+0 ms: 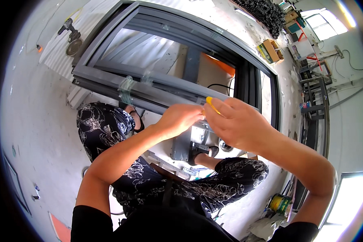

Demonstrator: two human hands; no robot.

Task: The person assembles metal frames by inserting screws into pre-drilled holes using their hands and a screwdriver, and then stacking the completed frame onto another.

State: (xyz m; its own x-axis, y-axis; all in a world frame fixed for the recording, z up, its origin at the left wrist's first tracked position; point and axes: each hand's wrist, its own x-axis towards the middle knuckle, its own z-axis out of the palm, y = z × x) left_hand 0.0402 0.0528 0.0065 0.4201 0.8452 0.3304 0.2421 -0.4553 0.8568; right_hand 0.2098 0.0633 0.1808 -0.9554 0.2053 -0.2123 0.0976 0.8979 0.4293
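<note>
In my right hand is a slim yellow object, mostly covered by the curled fingers, so its exact kind does not show. My left hand is closed in a pinch, its fingertips meeting those of the right; whatever lies between them is hidden. Both hands are above the near rail of a dark grey window frame, which lies in front of me. Clear stretch film is wrapped around that rail on the left.
A cordless drill and a round metal disc are at far left. An open cardboard box stands beyond the frame's right corner. Dark metal profiles line the right wall. Below my hands is a grey support.
</note>
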